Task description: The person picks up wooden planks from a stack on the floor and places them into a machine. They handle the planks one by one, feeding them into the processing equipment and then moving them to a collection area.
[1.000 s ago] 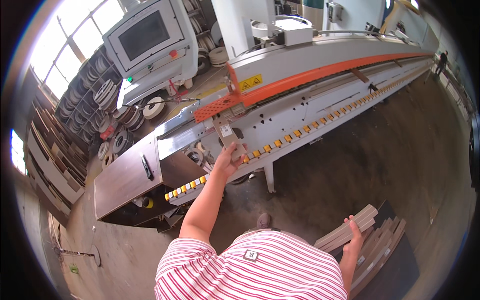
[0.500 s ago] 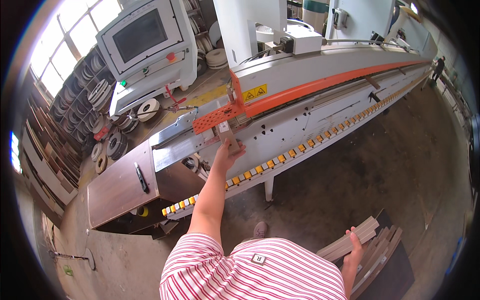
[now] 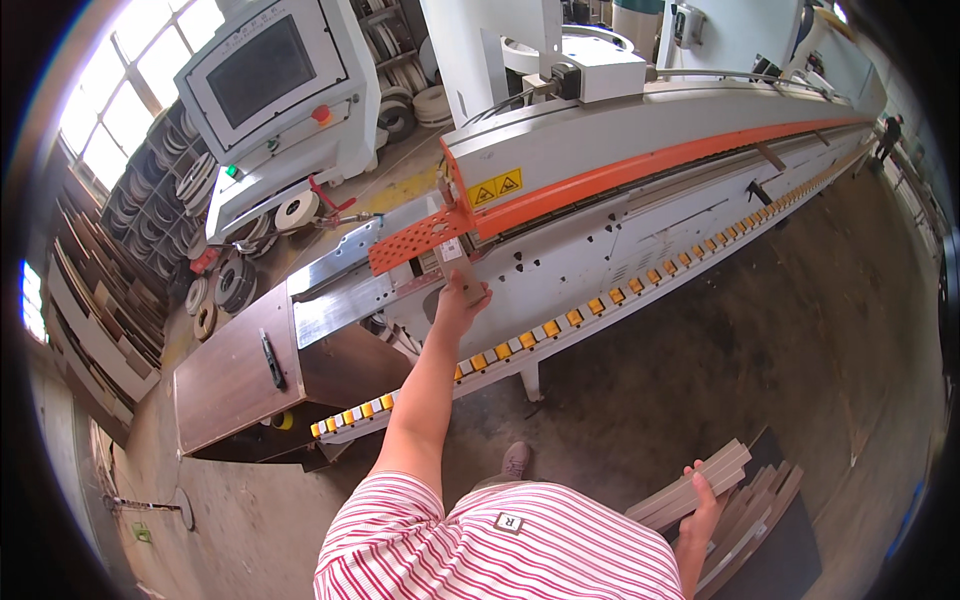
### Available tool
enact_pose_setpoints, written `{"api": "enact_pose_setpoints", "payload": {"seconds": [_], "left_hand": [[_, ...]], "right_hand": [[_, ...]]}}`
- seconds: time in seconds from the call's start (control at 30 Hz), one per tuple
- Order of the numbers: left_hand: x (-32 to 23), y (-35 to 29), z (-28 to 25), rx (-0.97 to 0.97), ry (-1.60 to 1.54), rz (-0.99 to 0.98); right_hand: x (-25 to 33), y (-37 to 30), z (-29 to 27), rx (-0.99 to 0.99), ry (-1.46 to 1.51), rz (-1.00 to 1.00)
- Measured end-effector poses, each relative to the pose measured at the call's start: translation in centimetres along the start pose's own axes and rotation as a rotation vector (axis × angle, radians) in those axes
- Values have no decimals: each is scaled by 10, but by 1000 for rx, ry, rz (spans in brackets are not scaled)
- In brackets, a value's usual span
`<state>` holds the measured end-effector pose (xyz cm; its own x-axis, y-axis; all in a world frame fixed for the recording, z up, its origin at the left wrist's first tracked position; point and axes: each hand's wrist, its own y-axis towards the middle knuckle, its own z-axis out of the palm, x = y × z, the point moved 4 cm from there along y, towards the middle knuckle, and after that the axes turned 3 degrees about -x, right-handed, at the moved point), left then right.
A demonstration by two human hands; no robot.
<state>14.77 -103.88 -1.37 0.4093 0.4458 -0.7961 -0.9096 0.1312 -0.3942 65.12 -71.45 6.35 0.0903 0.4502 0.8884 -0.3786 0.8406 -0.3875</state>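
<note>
My left hand (image 3: 460,300) is closed on a narrow taupe board strip (image 3: 457,268) bearing a small white label. The strip's far end lies at the infeed of a long grey machine (image 3: 560,280), beside a perforated orange guard plate (image 3: 420,240). Low on the right, my right hand (image 3: 700,512) grips several similar board strips (image 3: 688,490), its fingers wrapped over their edge. Under and beside that hand is a stack of more strips (image 3: 752,525) on a dark panel (image 3: 795,560).
Yellow and white rollers (image 3: 527,341) line the machine's front rail. A control console (image 3: 265,75) stands behind on the left. A utility knife (image 3: 272,360) lies on a brown cabinet (image 3: 235,385). Edging rolls (image 3: 236,285) sit on the floor beyond. A person (image 3: 888,135) stands far right.
My left hand and its strip have shifted a little to the right along the machine, relative to the orange guard. The right hand keeps its hold on the strips. The view has shifted slightly.
</note>
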Motion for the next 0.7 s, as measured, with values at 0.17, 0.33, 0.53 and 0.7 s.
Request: {"api": "enact_pose_setpoints", "payload": {"seconds": [0.17, 0.33, 0.53, 0.7], "left_hand": [[14, 17, 38, -3, -1, -42], [53, 62, 71, -10, 29, 1], [44, 101, 106, 74, 481, -41], [92, -101, 186, 609, 849, 634]], "right_hand": [[2, 5, -6, -20, 9, 9], [11, 1, -17, -8, 25, -29], [18, -13, -12, 60, 21, -130], [26, -19, 11, 57, 90, -177]]}}
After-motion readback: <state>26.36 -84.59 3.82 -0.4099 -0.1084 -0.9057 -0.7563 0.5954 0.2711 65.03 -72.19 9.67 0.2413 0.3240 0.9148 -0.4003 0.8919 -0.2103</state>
